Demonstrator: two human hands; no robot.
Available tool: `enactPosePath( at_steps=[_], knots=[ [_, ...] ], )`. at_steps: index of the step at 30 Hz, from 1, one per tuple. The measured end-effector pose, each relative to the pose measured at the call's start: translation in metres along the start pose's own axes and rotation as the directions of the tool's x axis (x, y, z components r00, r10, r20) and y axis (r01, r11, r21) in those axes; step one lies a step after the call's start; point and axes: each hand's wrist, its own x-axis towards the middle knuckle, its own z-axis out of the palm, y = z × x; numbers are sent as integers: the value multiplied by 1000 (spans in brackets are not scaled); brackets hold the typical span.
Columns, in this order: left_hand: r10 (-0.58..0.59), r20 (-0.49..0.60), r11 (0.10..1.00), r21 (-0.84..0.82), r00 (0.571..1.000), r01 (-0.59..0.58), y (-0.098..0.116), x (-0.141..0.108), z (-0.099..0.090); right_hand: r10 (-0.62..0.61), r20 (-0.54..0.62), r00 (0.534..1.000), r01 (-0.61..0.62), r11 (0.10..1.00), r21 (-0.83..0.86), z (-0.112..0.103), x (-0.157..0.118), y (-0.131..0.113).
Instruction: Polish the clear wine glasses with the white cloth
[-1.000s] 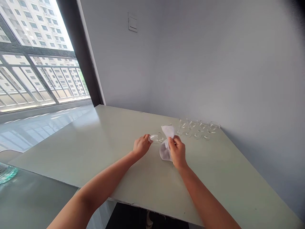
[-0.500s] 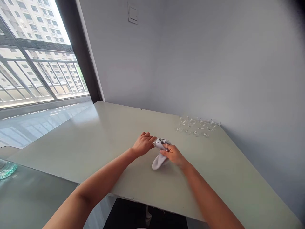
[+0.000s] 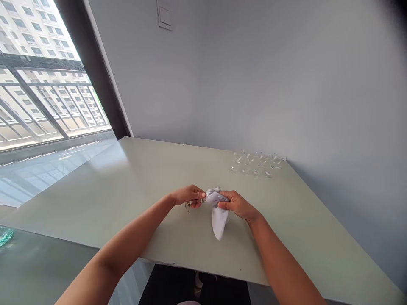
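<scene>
A stemmed glass (image 3: 204,200) lies sideways between my hands, above the pale tabletop. My left hand (image 3: 190,196) is closed round its stem, with the edge of the foot showing below the fingers. My right hand (image 3: 233,203) pinches a white cloth (image 3: 220,220) against the bowl, and the cloth wraps most of it. One end of the cloth hangs down toward the table's front edge. How far the cloth goes inside the bowl cannot be made out.
Several clear stemmed glasses (image 3: 257,163) stand in a group at the back right of the table (image 3: 152,169), near the wall. A greenish glass item (image 3: 5,235) is at the far left on a lower grey surface. A window is at the upper left.
My left hand has turned, so the stem and foot now show at its fingers. The cloth has shifted round the bowl and its loose end hangs straighter and lower. The view has moved slightly.
</scene>
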Motion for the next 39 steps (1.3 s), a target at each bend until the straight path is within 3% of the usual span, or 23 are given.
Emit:
enactPosePath(
  at_steps=[2,4,6,7,8,10,12,14,15,16,18,20,21,23,26,30,33,36,39],
  knots=[
    [28,-195,990,144,980,1,4,4,7,13,-110,994,-4,997,82,0,3,4],
    [157,-412,915,403,898,25,4,9,15,56,-213,975,-6,973,230,3,8,10],
    [287,-496,808,585,819,71,3,12,20,82,-270,959,16,939,343,7,12,14],
    [308,-504,786,612,807,82,2,12,21,74,-277,958,30,935,352,8,12,14],
    [292,-502,799,596,814,81,1,11,20,51,-269,962,39,946,322,9,10,12],
    [183,-410,891,454,894,25,-1,7,14,-10,-212,977,47,984,173,9,4,4],
    [79,-149,977,208,986,-47,-1,2,8,-42,-95,995,44,999,12,8,-4,-6],
    [59,122,998,4,991,-60,0,-2,5,-39,-4,999,39,998,-54,6,-9,-11],
    [57,172,998,-34,983,-52,1,-2,4,-34,-1,999,34,998,-45,5,-10,-11],
    [44,141,999,-16,989,-42,1,-2,5,-25,-30,999,25,1000,-12,5,-8,-9],
    [44,-116,985,172,992,-24,0,1,8,11,-169,986,9,993,117,8,-1,0],
    [169,-382,893,449,909,22,-2,5,11,70,-302,951,19,960,279,12,7,10],
    [253,-437,825,564,863,44,-4,7,12,90,-340,936,32,941,337,14,11,14],
    [364,-435,718,694,823,49,-7,8,11,82,-340,937,48,933,356,18,14,19],
    [377,-403,718,696,834,12,-9,7,6,22,-220,975,10,989,148,20,11,14],
    [201,-364,885,465,909,-9,-5,-1,-1,-66,-120,991,35,969,-244,18,2,0],
    [32,-211,984,181,977,7,0,-6,-7,-173,-73,982,121,881,-457,14,1,-3],
    [-57,-130,998,27,990,61,3,-8,-11,-213,-118,970,104,800,-591,7,3,5],
    [-107,-180,994,5,978,110,2,-7,-12,-274,-214,937,78,766,-638,-5,5,14]
  ],
)
